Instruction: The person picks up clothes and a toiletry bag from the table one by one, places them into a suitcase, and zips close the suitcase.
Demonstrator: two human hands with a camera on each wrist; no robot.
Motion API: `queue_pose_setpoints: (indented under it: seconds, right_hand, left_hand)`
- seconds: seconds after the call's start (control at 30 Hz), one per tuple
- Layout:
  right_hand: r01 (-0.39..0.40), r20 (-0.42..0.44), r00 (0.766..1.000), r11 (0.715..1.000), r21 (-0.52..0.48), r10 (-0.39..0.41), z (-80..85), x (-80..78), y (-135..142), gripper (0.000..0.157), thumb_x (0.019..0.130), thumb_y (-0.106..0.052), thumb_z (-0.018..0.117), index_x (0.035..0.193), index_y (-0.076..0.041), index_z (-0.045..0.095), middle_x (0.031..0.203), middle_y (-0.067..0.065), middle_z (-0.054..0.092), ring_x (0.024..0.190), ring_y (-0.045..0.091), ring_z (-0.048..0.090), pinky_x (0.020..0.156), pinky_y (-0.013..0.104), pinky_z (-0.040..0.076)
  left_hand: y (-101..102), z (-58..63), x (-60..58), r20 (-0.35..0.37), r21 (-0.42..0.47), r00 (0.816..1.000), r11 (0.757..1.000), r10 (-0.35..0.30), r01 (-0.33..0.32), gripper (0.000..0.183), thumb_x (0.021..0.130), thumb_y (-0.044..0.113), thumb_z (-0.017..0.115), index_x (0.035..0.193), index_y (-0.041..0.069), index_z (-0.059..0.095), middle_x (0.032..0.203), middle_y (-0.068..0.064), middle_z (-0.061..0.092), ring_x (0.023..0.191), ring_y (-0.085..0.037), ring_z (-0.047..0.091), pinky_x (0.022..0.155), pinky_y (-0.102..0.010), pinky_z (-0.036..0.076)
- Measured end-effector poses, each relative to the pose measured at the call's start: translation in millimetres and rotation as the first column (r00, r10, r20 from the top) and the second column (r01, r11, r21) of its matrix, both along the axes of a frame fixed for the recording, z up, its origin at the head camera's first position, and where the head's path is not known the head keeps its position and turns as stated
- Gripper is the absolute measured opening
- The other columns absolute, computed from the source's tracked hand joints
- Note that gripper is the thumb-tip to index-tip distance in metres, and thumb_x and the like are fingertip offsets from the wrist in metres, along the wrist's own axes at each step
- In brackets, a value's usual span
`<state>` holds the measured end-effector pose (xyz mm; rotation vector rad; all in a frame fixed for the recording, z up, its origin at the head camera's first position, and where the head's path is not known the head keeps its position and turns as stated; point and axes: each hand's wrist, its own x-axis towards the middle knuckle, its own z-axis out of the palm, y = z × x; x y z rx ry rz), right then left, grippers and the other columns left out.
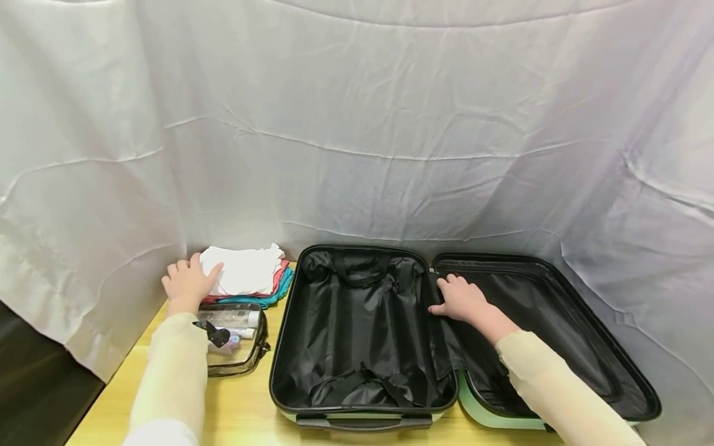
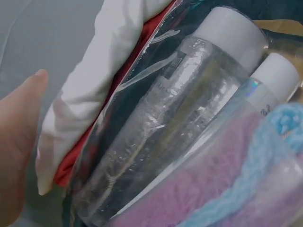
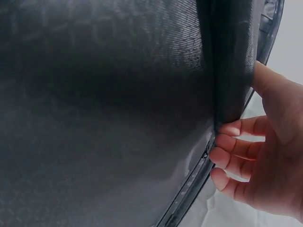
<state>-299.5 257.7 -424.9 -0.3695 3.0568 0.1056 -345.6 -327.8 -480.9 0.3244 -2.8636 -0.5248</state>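
Note:
An open suitcase [image 1: 365, 322] with black lining lies in the middle, its lid half [image 1: 535, 328] folded out to the right. My right hand [image 1: 463, 298] is at the hinge between the halves. In the right wrist view its bent fingers [image 3: 232, 150] touch the black lining edge, with the thumb apart from them. My left hand [image 1: 189, 282] is spread at the left side of a stack of folded clothes, a white garment [image 1: 240, 269] above a red one [image 1: 279, 275] and a teal one [image 1: 281, 291]. Its palm is hidden. The thumb lies beside the white cloth.
In front of the clothes lies a clear toiletry bag [image 1: 234, 365] with a bottle [image 1: 240, 319] and a purple-and-blue soft item [image 2: 227, 165] inside. A dark item [image 1: 214, 334] sits on it. Grey curtains [image 1: 390, 124] hang behind the wooden table [image 1: 240, 415].

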Motion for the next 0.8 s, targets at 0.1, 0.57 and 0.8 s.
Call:
queue_pose_setpoints:
  seconds: [0.1,0.57,0.8]
  right_hand:
    - [0.001,0.004,1.000,1.000,0.008,-0.001,-0.1,-0.7,-1,0.069,0.084,-0.050,0.070,0.129,0.000,0.055,0.122,0.024,0.056,0.111,0.042,0.054,0.082,0.057,0.049]
    - [0.013,0.009,1.000,1.000,-0.017,-0.013,0.0,-1.3,0,0.070,0.084,-0.049,0.070,0.130,0.000,0.054,0.123,0.025,0.055,0.112,0.043,0.054,0.084,0.058,0.048]
    - [0.014,0.018,1.000,1.000,-0.024,-0.014,-1.5,-0.8,-1,0.069,0.084,-0.048,0.070,0.131,0.001,0.053,0.123,0.025,0.055,0.111,0.042,0.055,0.084,0.057,0.049]
  left_hand:
    - [0,-6.3,-0.2,0.057,0.040,0.998,0.999,0.020,-0.023,0.095,0.091,0.071,0.038,0.148,-0.004,0.023,0.133,-0.045,0.032,0.120,-0.059,0.027,0.092,-0.069,0.025]
    - [6,-4.8,-6.3,0.073,0.071,0.997,0.997,-0.027,0.022,0.081,0.094,0.051,0.054,0.145,-0.007,0.028,0.133,-0.044,0.036,0.117,-0.063,0.033,0.096,-0.069,0.027]
    - [7,-5.7,-11.3,0.072,0.111,0.996,0.993,-0.049,0.041,0.069,0.094,0.036,0.060,0.147,0.001,0.032,0.136,-0.042,0.037,0.115,-0.065,0.040,0.093,-0.070,0.032]
